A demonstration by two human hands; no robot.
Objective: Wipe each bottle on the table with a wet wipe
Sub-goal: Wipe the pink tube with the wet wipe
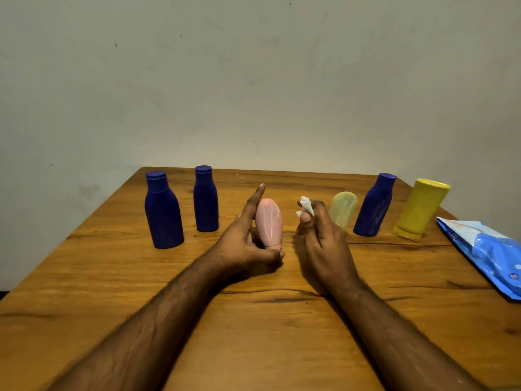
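A pink bottle (269,222) stands cap-down at the middle of the wooden table (253,320). My left hand (245,238) holds it, with fingers stretched up its left side and the thumb curled under its cap. My right hand (321,238) is just right of it, apart from the bottle, and grips a crumpled white wet wipe (306,206). Two blue bottles (163,210) (205,199) stand at the left. A pale yellow-green bottle (343,209), a third blue bottle (374,206) and a yellow bottle (421,208) stand at the right.
A blue wet-wipe pack (487,252) lies flat at the table's right edge. A plain wall rises behind the table's far edge. My two forearms cross the near half of the table.
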